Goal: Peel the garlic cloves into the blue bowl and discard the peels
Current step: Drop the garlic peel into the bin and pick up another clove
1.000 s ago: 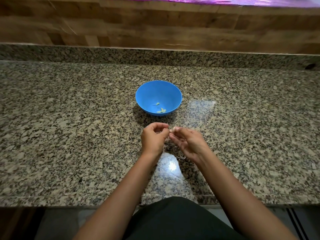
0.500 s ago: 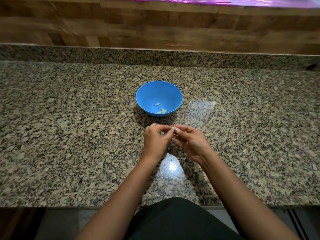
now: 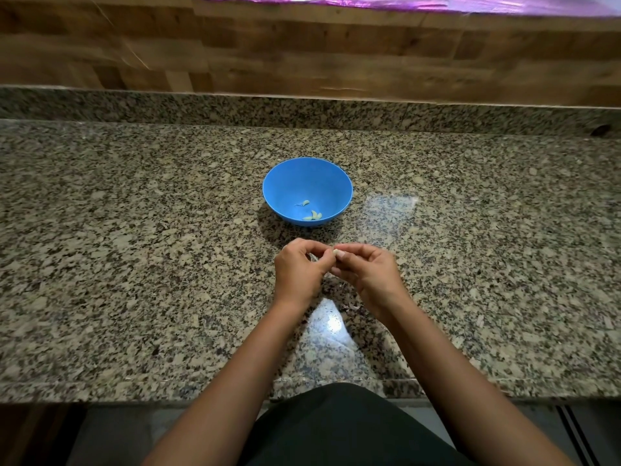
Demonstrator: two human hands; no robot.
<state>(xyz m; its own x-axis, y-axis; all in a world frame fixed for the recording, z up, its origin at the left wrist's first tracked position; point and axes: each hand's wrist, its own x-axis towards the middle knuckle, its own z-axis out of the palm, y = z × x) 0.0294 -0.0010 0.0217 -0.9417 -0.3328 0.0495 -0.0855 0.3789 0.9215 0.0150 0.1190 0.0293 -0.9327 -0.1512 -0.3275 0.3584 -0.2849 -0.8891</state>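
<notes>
Hands [image 3: 334, 264], two, pinching one garlic clove [image 3: 336, 252], three peeled cloves [image 3: 312, 215] in blue bowl [image 3: 285, 183]

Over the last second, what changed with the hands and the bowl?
The left hand and right hand closed together, fingertips now meeting on the garlic clove they pinch; a second ago a small gap separated them. The blue bowl and the peeled cloves inside stayed put.
</notes>
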